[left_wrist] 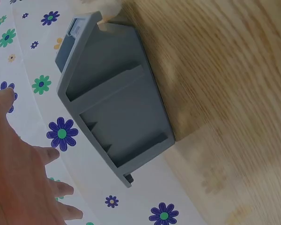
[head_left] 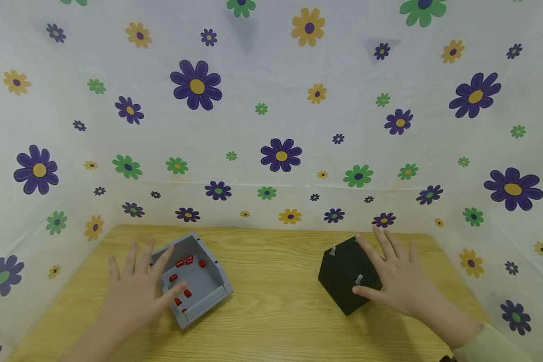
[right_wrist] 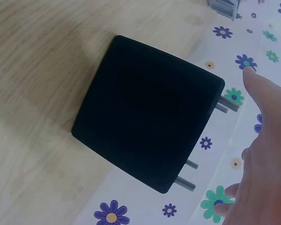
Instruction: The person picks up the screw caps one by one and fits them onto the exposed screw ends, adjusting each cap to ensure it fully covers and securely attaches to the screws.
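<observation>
My left hand is spread over the left side of a grey plastic bin, its fingers straight and holding nothing. Several small red pieces lie scattered on the bin's floor. The left wrist view shows the grey bin from the side, with the hand apart from it. To the right, my right hand hovers with fingers spread at the edge of a black box. Metal pegs stick up from its top. In the right wrist view, a gap separates the box from the hand.
Both containers stand on a wood-grain table, with a stretch of tabletop between them. A white flower-print sheet rises behind the table and along both sides. A light sleeve covers the right forearm.
</observation>
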Tool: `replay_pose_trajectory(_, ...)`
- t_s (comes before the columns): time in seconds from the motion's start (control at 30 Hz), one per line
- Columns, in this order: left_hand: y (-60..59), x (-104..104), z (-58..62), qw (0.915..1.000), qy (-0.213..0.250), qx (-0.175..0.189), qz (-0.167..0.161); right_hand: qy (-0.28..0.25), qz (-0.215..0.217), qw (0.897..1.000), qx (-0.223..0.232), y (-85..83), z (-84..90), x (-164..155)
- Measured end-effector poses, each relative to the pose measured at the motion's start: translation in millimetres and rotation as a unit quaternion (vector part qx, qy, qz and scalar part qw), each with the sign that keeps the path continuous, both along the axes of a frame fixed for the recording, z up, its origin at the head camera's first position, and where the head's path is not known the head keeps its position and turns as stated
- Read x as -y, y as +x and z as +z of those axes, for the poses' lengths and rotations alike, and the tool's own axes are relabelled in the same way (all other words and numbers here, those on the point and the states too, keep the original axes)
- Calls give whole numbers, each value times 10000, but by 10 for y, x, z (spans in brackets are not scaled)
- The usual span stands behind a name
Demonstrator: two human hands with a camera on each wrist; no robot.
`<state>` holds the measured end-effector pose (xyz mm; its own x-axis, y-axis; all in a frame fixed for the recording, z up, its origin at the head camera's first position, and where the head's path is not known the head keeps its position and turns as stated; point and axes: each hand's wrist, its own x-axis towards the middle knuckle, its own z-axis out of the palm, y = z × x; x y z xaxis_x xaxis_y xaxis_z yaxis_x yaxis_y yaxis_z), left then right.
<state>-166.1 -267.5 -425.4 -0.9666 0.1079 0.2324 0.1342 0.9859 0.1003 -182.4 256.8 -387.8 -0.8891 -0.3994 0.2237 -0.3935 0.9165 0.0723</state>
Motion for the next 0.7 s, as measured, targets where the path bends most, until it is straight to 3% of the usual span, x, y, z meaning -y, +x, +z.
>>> replay_pose_trajectory(0.7, -22, 158, 44, 9998, 76, -128, 96, -2, 282, 9996, 73, -105, 186, 312)
